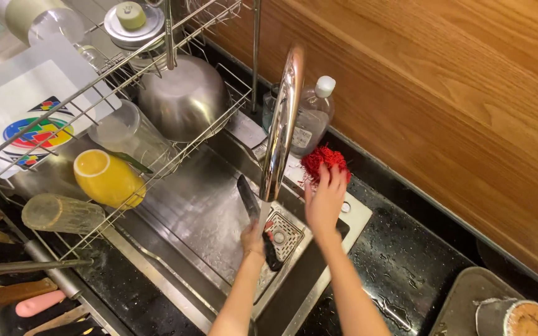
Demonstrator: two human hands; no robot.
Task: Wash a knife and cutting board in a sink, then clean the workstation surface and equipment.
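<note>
holding: the left hand [253, 238] has its grip closed round the black handle of a knife [251, 205], blade pointing up and away over the sink [194, 211], just beside the stream from the chrome tap [281, 124].
reaching: the right hand [325, 202] lies fingers spread on a red scourer [324, 160] at the sink's back edge; the grip looks loose, laid on it more than clamped, though i cannot tell how firmly.
doing it well: i judge the blade should stay turned away from the wrist and low over the basin, handle held firm since it looks wet; the scourer is best gathered whole in the palm.
left arm: comes up from the lower edge, forearm nearly straight, wrist over the drain grate [283, 235].
right arm: runs up beside it, wrist bent back, fingertips toward the clear bottle [311, 118].
around: dish rack [157, 81] to the left with a steel bowl [185, 99] and a yellow cup [107, 179]; wet black tabletop [400, 267] to the right.
</note>
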